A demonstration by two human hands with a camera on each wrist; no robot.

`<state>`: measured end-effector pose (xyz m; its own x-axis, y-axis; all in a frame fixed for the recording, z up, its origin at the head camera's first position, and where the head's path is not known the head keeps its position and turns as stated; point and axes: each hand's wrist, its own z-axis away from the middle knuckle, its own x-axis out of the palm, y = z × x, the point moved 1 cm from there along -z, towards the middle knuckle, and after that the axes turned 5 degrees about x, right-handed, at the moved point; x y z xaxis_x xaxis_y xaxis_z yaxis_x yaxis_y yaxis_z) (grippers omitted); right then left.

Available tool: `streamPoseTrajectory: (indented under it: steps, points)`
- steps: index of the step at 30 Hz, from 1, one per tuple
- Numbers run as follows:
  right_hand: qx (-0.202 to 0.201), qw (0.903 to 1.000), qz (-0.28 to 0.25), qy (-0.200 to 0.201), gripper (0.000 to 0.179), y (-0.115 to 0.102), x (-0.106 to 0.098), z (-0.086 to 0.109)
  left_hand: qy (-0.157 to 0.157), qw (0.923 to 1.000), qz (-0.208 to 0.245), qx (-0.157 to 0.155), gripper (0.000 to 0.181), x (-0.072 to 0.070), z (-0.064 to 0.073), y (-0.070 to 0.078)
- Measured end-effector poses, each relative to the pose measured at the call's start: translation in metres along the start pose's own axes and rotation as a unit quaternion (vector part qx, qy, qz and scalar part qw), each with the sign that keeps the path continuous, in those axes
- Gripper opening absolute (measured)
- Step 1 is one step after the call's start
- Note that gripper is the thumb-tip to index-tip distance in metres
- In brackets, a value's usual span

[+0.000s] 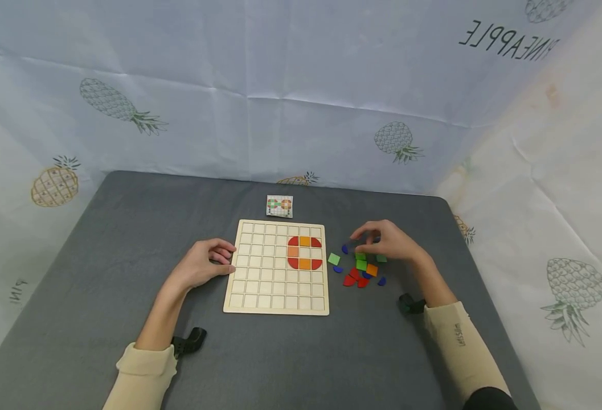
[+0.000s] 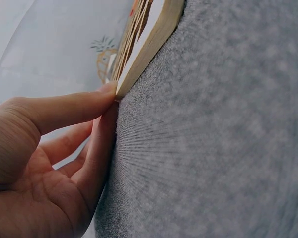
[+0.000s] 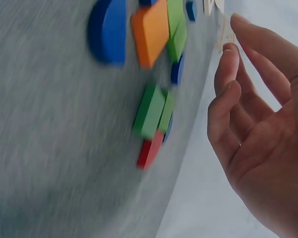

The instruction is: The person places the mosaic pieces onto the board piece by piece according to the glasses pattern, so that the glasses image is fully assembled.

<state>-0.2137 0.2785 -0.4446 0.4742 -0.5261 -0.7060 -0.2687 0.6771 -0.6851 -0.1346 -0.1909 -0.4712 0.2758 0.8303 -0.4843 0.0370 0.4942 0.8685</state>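
Observation:
A pale wooden grid board (image 1: 265, 287) lies flat on the grey table. On its right half, red rounded pieces (image 1: 316, 264) and orange squares (image 1: 304, 263) form a C-like shape. My left hand (image 1: 197, 265) touches the board's left edge with thumb and fingertips, set apart along it. Over the loose pieces right of the board, my right hand (image 1: 392, 242) hovers with bent fingers and nothing visible between them. Below it lie green squares (image 1: 361, 265), an orange square (image 1: 372, 270), red pieces (image 1: 363, 282) and blue rounded pieces (image 1: 381, 281); the hand hides part of the pile.
Behind the board lies a small printed card (image 1: 279, 206) with a coloured pattern. A dark wrist camera (image 1: 190, 341) sits at the left wrist, another (image 1: 410, 304) at the right. Pineapple-printed cloth (image 1: 280, 142) hangs beyond the table (image 1: 280, 364).

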Motion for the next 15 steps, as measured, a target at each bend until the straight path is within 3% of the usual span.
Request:
streamPoseTrajectory:
  steps: [6,15]
  points:
    - [0.028,0.9990,-0.029,-0.019,0.033,0.017,-0.009,0.013,-0.002,1.0000,0.003,0.003,0.045,-0.002,-0.003,-0.002]
    - [0.032,0.9935,-0.054,-0.095,0.037,0.033,-0.009,0.025,-0.006,1.0000,0.002,0.005,0.046,-0.006,-0.006,-0.004]
